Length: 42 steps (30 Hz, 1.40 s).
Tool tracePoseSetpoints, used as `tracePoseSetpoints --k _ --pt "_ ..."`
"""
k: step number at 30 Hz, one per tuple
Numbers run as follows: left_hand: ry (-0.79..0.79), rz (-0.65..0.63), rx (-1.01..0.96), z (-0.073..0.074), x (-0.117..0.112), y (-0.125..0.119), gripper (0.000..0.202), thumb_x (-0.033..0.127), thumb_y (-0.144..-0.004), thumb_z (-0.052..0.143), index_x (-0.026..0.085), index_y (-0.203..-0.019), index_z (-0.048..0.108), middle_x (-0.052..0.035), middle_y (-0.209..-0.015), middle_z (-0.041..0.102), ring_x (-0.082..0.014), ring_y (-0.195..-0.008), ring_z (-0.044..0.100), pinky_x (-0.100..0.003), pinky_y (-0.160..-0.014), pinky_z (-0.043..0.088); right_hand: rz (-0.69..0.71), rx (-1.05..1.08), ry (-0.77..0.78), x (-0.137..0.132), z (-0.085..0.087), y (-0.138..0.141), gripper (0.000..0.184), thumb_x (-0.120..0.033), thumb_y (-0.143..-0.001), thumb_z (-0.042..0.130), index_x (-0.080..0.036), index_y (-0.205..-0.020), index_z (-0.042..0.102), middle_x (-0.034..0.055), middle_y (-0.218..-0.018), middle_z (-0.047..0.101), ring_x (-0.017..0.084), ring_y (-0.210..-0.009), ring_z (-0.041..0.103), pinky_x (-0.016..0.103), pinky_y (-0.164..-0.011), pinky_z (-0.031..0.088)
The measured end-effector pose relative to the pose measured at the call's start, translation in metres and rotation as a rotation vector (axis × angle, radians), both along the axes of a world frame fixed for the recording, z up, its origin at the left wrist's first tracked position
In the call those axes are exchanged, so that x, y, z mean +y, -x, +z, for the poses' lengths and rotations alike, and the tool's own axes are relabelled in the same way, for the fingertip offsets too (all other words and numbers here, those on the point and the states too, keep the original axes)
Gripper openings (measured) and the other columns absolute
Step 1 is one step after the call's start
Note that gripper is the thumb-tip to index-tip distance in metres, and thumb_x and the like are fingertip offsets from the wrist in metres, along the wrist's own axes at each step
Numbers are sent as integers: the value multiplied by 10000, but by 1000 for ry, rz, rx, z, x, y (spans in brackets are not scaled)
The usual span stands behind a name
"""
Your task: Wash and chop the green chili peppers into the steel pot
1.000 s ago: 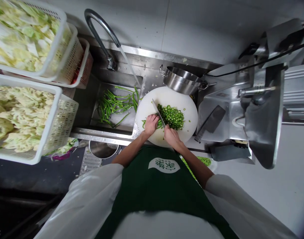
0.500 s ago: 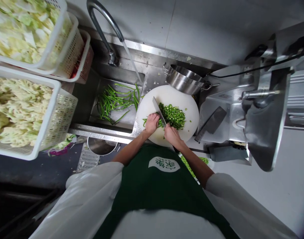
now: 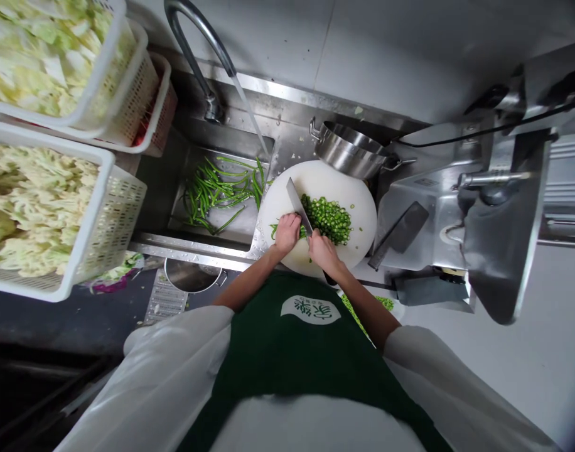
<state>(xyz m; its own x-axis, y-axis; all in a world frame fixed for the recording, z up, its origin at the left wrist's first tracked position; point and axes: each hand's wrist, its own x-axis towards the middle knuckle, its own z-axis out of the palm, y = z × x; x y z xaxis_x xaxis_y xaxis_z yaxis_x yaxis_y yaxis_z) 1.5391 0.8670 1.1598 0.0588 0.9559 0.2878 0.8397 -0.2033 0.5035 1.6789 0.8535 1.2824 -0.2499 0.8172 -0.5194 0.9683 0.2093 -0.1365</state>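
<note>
On a round white cutting board (image 3: 280, 182), my right hand (image 3: 324, 251) is closed around the handle of a cleaver (image 3: 297, 204), its blade slanting away to the upper left. Close against the blade's left side, my left hand (image 3: 287, 232) is closed over a bunch of green beans (image 3: 273, 231); their ends stick out to its left, and most of the bunch is hidden under the fingers. A heap of chopped green beans (image 3: 329, 220) lies right of the blade, with a few loose bits farther right. Whole green beans (image 3: 216, 191) lie in the sink (image 3: 245, 237).
Water runs from the faucet (image 3: 200, 37) into the sink. A steel pot (image 3: 348, 150) stands behind the board. Another cleaver (image 3: 403, 232) lies at right, by a metal machine (image 3: 499, 238). White baskets of cauliflower (image 3: 42, 207) and cabbage (image 3: 42, 56) are at left.
The cleaver and my right hand have shifted slightly up and left, and the handle's end now shows below my hand. My left hand stays nearly in place.
</note>
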Motion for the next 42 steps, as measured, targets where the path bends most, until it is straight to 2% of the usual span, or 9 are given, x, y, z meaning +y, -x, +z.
tracePoseSetpoints --k 3,7,10,14,23,26,31,38,42 --pt "-52 10 -19 11 -1 2 272 253 -1043 371 190 -1053 635 -107 -1000 656 -273 -958 552 -441 -884 428 -5 16 -38 4 -8 5 270 -260 -1060 332 -114 -1220 493 182 -1077 728 282 -1014 712 319 -848 490" --pt "-126 80 -131 21 -7 14 226 311 -1044 432 192 -1074 622 -104 -1091 651 -256 -1068 560 -450 -967 415 -8 19 -46 1 -7 1 279 -263 -1060 327 -117 -1229 494 186 -1074 729 281 -1011 717 321 -861 495" --pt "-129 27 -163 15 -10 25 213 305 -1033 460 190 -1039 639 -103 -1065 643 -238 -1028 565 -408 -918 463 -7 0 -43 -2 -7 4 292 -250 -1060 314 -111 -1252 485 190 -1073 729 277 -1019 717 323 -872 494" --pt "-151 -97 -80 0 -11 28 203 254 -1016 482 181 -1045 669 -109 -1081 653 -253 -1066 546 -421 -952 482 15 -22 -56 -1 -5 10 279 -228 -1053 320 -111 -1245 485 185 -1061 736 288 -1009 721 328 -845 501" --pt "-140 -132 42 -4 -10 24 239 230 -1001 479 170 -1132 671 -130 -1137 657 -288 -1116 539 -459 -983 487 47 -48 -57 -25 33 -6 234 -210 -1039 350 -121 -1202 493 179 -995 737 286 -956 729 323 -801 503" --pt "-107 -144 34 -5 -8 24 245 227 -1003 467 173 -1134 667 -131 -1135 657 -286 -1117 546 -455 -983 498 49 -44 -32 -25 26 2 219 -172 -1017 376 -119 -1186 504 180 -1015 737 286 -981 726 315 -808 504" --pt "-96 -151 16 -5 -7 24 236 234 -1008 466 174 -1133 657 -122 -1144 654 -281 -1120 555 -441 -988 510 4 -47 -17 -2 4 21 295 -200 -1046 314 -99 -1270 478 203 -1105 726 289 -1031 710 331 -860 495" --pt "-96 -134 5 -7 -8 23 241 227 -1008 449 183 -1107 665 -123 -1095 650 -283 -1116 559 -458 -984 513 50 -39 -8 -9 29 -1 245 -255 -1053 342 -132 -1186 507 185 -1040 733 283 -995 713 317 -826 485" --pt "-72 -141 -24 -9 -7 23 240 229 -1006 446 185 -1111 658 -127 -1108 644 -283 -1130 547 -462 -989 499 44 -34 12 -11 19 6 247 -218 -1045 342 -115 -1204 500 195 -1078 724 279 -1016 709 315 -845 483"
